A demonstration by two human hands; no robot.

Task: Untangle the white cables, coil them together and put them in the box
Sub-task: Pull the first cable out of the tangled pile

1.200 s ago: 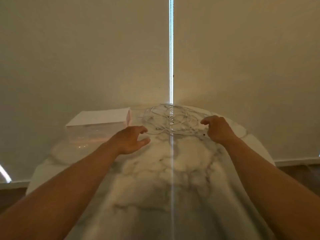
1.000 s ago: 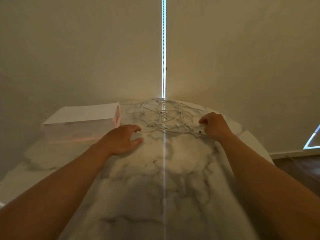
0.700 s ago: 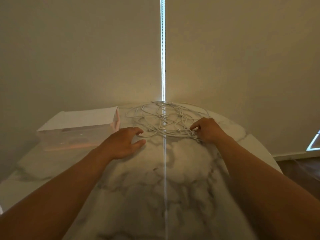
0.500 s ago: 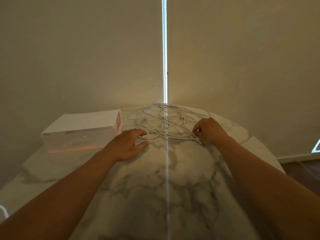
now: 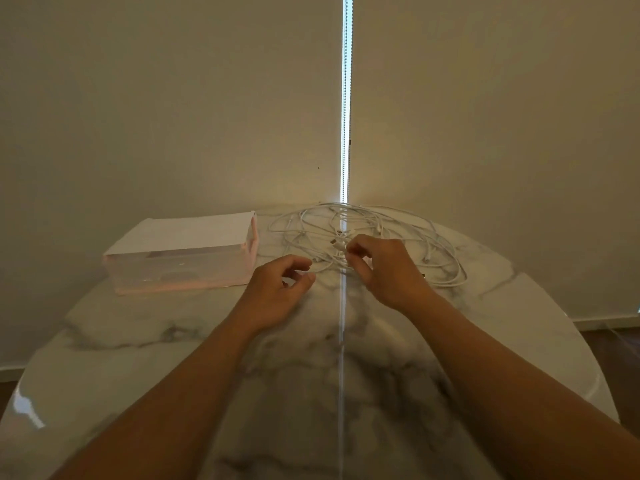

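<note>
A loose tangle of white cables (image 5: pixel 388 230) lies at the far side of the marble table (image 5: pixel 311 393), with several plug ends showing. My right hand (image 5: pixel 388 271) reaches into the tangle's near middle, thumb and forefinger pinching a strand. My left hand (image 5: pixel 277 292) hovers at the tangle's near left edge with curled fingers. A strand runs into the gap between its thumb and fingers, but a grip is not visible. The box (image 5: pixel 180 271), translucent pink with a white top, stands left of the cables.
The round table's far edge sits close to beige blinds with a bright vertical slit (image 5: pixel 346 98). Dark floor (image 5: pixel 616 351) shows past the table's right edge.
My right hand has moved left into the middle of the tangle and pinched a strand. My left hand has lifted off the table, moved right toward the cables and curled its fingers.
</note>
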